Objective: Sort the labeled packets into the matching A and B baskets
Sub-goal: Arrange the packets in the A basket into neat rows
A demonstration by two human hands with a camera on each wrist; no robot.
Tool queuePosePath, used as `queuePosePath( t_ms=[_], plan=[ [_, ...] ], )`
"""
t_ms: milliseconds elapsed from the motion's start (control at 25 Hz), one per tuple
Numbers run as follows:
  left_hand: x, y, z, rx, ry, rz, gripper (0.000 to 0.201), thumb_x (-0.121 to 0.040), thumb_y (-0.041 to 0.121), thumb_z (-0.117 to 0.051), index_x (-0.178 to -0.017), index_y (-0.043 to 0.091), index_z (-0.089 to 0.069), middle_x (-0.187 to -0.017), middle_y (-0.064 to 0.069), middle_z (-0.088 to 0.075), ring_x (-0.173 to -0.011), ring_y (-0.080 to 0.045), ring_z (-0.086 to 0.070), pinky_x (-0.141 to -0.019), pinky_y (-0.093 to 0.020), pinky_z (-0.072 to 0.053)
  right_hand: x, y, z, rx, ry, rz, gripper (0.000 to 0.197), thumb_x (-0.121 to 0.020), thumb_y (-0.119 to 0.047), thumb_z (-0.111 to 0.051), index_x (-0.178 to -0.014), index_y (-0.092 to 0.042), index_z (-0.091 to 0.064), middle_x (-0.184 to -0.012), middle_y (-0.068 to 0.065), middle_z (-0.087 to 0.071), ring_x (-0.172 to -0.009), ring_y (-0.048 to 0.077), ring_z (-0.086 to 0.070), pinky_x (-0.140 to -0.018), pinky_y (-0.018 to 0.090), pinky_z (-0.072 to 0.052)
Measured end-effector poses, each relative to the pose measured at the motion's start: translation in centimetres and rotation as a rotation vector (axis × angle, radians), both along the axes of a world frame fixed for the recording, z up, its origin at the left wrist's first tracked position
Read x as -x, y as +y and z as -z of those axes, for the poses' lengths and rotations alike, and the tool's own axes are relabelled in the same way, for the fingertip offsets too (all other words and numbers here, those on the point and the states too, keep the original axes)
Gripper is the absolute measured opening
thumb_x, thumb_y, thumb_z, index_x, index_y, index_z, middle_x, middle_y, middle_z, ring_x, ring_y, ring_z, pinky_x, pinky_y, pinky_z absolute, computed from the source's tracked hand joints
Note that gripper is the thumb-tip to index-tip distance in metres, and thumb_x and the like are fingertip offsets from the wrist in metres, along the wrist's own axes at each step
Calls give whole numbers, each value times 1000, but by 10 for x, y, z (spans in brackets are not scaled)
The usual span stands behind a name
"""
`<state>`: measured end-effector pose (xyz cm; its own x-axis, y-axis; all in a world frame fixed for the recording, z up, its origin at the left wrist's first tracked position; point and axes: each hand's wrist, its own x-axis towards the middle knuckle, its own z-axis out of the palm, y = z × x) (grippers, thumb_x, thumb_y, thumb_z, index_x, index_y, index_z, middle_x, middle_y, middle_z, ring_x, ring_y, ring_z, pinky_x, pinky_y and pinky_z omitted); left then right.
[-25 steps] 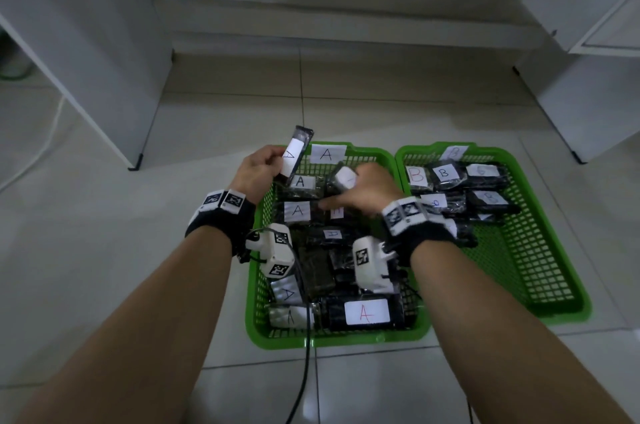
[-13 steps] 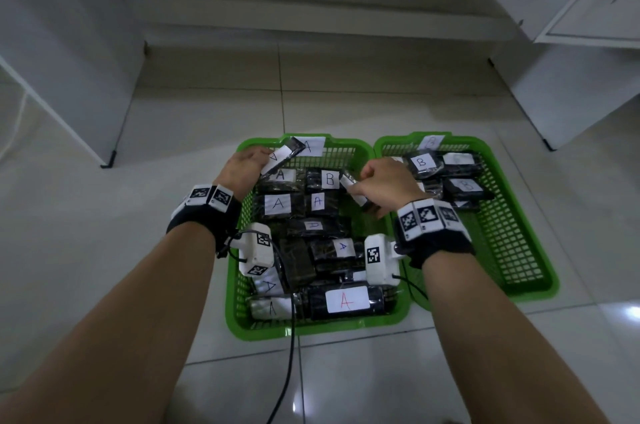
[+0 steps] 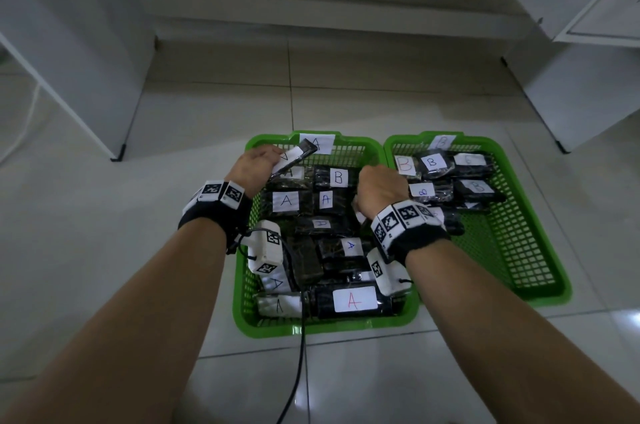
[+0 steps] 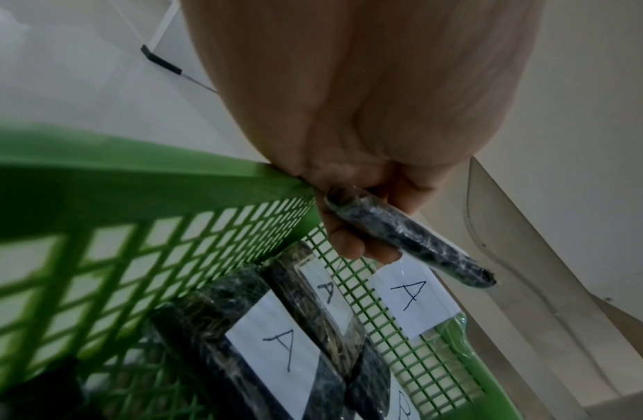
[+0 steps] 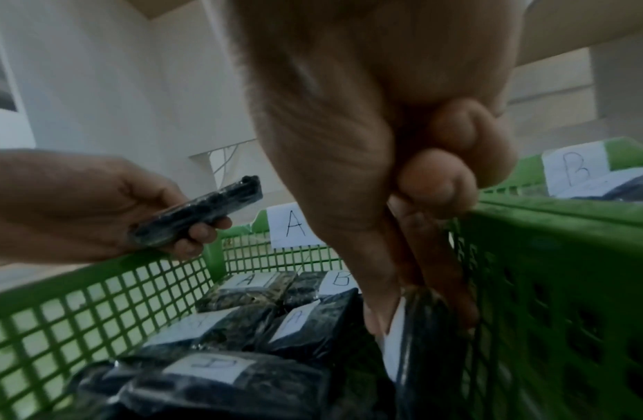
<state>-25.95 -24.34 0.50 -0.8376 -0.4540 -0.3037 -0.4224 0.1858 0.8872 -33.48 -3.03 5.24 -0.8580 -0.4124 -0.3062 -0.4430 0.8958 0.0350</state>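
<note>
Head view first: two green baskets sit side by side on the tiled floor, the A basket at 9 o'clock of the B basket. The left hand holds an A packet above the A basket's far-left corner, at about 11 o'clock. The right hand is curled over the rim between the baskets; its load is hidden here. One B packet lies among the A packets, at 12 o'clock in the A basket.

Left wrist view: the fingers wrap one end of the dark, film-wrapped packet, which juts out level without drooping. It looks slim, light and fairly stiff, with a glossy wrap that could slide, so a hold across the flat faces near the middle seems safest.

Right wrist view: thumb and fingers pinch the upper edge of a second packet standing on edge against the A basket's right wall, at 3 o'clock. Its letter cannot be read. The paper label may peel, so gripping the body looks wiser.
</note>
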Motion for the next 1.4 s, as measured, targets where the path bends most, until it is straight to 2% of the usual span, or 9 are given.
queuePosePath(
  t_ms=[160,280,440,680,960,1120,1200,1280,1400],
  plan=[
    [1,-1,2,-18,9,7,28,-93,31,-45,-98,21,-71,-110,-12,-67,-101,-29,-59,-91,-36,-43,-5,-4,-4,39,98,-94,6,-90,-5,-68,-88,-10,-66,-79,0,-58,-77,23,-63,-66,32,-45],
    [3,-1,5,-13,-15,2,30,-96,29,-45,-111,20,-70,-116,-11,-66,-100,-23,-58,-90,-33,-43,-12,-8,-2,163,-336,-78,15,-79,-1,-80,-89,-11,-75,-81,3,-73,-67,20,-71,-56,28,-55],
    [2,-2,3,59,-31,46,20,-91,35,-49,-93,35,-69,-111,-7,-69,-101,-27,-62,-98,-42,-49,-23,-9,7,-6,-306,-228,19,-75,-10,-74,-93,-14,-78,-96,6,-73,-87,25,-70,-79,38,-61],
    [4,11,-5,645,-269,432,28,-102,31,-39,-116,30,-63,-127,8,-61,-115,-17,-53,-114,-46,-14,-19,-6,12,-52,-361,-234,13,-76,-11,-75,-90,-12,-74,-93,6,-72,-83,25,-69,-78,40,-62],
    [10,17,-2,773,-416,501,19,-92,43,-54,-100,35,-69,-113,17,-64,-112,-13,-55,-109,-48,-15,-19,-1,17,-109,-411,-265,26,-87,-20,-66,-109,-8,-70,-106,9,-71,-92,27,-67,-81,38,-60],
    [8,17,0,785,-391,475,20,-93,45,-54,-97,33,-69,-107,16,-65,-106,-14,-57,-110,-48,-14,-18,-6,16,-130,-426,-285,18,-85,-18,-72,-71,-8,-64,-75,8,-63,-66,23,-61,-61,34,-54],
    [7,18,0,777,-378,470,21,-93,46,-54,-95,32,-69,-105,17,-66,-104,-14,-57,-110,-49,-13,-22,-8,16,-150,-404,-307,26,-81,-19,-79,-65,-13,-60,-71,4,-60,-68,23,-61,-64,33,-54],
    [6,18,-1,769,-368,469,21,-92,46,-54,-95,33,-70,-103,18,-66,-103,-13,-57,-111,-50,-13,-24,-7,16,-120,-395,-314,13,-79,-15,-80,-80,-10,-69,-84,6,-67,-82,26,-67,-75,36,-58],
    [5,19,-2,770,-374,471,21,-92,46,-54,-96,34,-71,-104,19,-66,-104,-12,-57,-111,-50,-13,-24,-5,17,-93,-463,-282,38,-83,-17,-74,-119,-9,-65,-114,8,-66,-104,27,-64,-90,40,-57]
  ],
)
